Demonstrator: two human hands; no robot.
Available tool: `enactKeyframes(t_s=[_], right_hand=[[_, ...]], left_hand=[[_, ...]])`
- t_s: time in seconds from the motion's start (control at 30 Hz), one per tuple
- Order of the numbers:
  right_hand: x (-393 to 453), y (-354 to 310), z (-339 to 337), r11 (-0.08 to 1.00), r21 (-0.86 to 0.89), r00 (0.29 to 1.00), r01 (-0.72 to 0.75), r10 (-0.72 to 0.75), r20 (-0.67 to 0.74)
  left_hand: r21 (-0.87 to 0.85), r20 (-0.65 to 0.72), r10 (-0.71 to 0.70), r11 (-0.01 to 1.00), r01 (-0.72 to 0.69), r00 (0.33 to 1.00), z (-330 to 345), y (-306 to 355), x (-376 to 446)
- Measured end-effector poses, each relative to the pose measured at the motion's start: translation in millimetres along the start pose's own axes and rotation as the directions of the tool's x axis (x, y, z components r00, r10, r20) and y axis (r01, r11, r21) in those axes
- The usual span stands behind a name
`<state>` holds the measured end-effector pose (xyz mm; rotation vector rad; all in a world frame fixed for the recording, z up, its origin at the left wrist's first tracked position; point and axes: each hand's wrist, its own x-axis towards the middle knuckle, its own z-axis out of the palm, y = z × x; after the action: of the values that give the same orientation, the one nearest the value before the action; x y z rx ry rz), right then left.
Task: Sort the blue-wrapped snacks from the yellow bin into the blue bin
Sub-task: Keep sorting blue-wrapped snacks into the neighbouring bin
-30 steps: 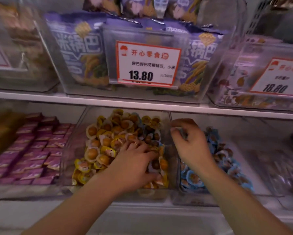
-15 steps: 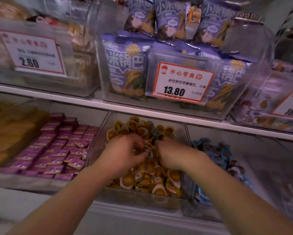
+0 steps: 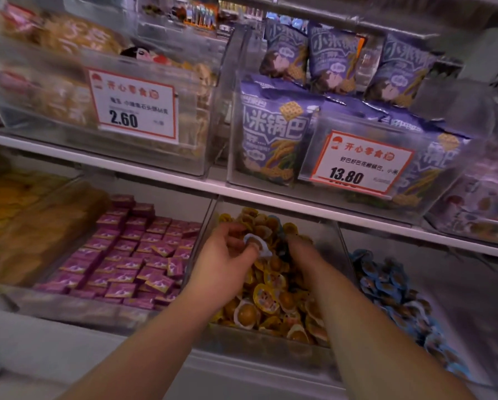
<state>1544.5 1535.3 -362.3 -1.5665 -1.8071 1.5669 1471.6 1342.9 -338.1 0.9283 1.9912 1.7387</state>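
Yellow-wrapped snacks (image 3: 271,295) fill the clear yellow bin (image 3: 259,340) on the lower shelf (image 3: 184,184). Both hands are inside it. Left hand (image 3: 227,262): fingers curled, pinching a pale-wrapped snack (image 3: 253,243) lifted just above the pile; its wrapper colour cannot be read clearly. Right hand (image 3: 301,256): fingers bent down into the pile towards the back of the bin; whether they grip anything cannot be told. Blue-wrapped snacks (image 3: 386,287) lie heaped in the blue bin (image 3: 472,327) immediately right of the yellow bin. Purple packets (image 3: 135,255) fill the bin to its left. Price tags (image 3: 134,106) front the upper bins.
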Motion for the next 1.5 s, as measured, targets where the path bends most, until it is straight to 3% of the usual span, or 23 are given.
enactKeyframes(t_s=[0.1,0.33,0.5,0.57,0.67,0.73,0.77,0.8,0.87,0.93,0.97,1.0,1.07,1.17,1.27,1.33,1.5], right_hand=[[10,-5,-6,0.997,0.048,0.997,-0.054,0.052,0.052],[19,-13,-5,0.923,0.383,0.955,-0.045,-0.073,0.287],[0,-26,-12,0.924,0.383,0.932,-0.017,-0.124,0.341],[-20,-31,-10,0.955,0.293,0.94,0.035,-0.132,0.316],[-54,-27,-1,0.961,0.118,0.922,0.251,-0.274,0.273],[-76,-16,1,0.888,-0.078,0.864,0.454,-0.417,0.283],[-84,-9,0,0.836,-0.16,0.829,0.525,-0.459,0.32],[-90,-2,-3,0.792,-0.21,0.799,0.573,-0.483,0.358],[-101,9,-15,0.755,-0.237,0.771,0.611,-0.499,0.396],[-111,15,-29,0.752,-0.232,0.761,0.617,-0.496,0.418],[-113,18,-35,0.746,-0.238,0.757,0.622,-0.495,0.428],[-114,21,-40,0.736,-0.255,0.754,0.627,-0.49,0.437],[-114,29,-45,0.709,-0.309,0.755,0.634,-0.48,0.447],[-112,46,-42,0.611,-0.393,0.726,0.687,-0.573,0.379],[-107,53,-31,0.542,-0.384,0.655,0.747,-0.696,0.292],[-103,54,-28,0.587,-0.333,0.67,0.738,-0.695,0.261],[-94,50,-28,0.754,-0.187,0.776,0.63,-0.597,0.205]], left_hand=[[-0.072,0.014,-0.024,0.997,0.025,1.0,-7,3,-4],[-0.113,0.043,-0.084,0.99,0.089,0.996,-8,1,-11],[-0.29,-0.05,-0.05,0.956,0.033,0.998,-7,13,-11],[-0.486,-0.089,-0.158,0.869,0.095,0.983,-5,23,-7],[-0.807,0.046,-0.36,0.537,0.247,0.932,-5,34,-3],[-0.87,0.167,-0.4,0.37,0.326,0.901,-6,35,-4],[-0.867,0.201,-0.403,0.351,0.354,0.893,-7,33,-5],[-0.846,0.212,-0.413,0.377,0.378,0.886,-8,32,-5],[-0.702,0.128,-0.401,0.61,0.369,0.907,-8,25,-7],[-0.288,-0.004,-0.202,0.938,0.192,0.979,-8,12,-8],[-0.006,-0.016,-0.026,1.0,0.026,1.0,-8,5,-9],[0.223,0.03,0.136,0.965,-0.139,0.99,-9,-2,-9],[0.417,0.19,0.27,0.848,-0.326,0.944,-12,-9,-11],[0.554,0.44,0.215,0.699,-0.452,0.872,-6,-12,-14],[0.659,0.544,0.177,0.514,-0.549,0.82,1,-12,-16],[0.656,0.524,0.196,0.528,-0.539,0.829,4,-12,-15],[0.494,0.433,0.189,0.769,-0.407,0.881,0,-8,-3]])
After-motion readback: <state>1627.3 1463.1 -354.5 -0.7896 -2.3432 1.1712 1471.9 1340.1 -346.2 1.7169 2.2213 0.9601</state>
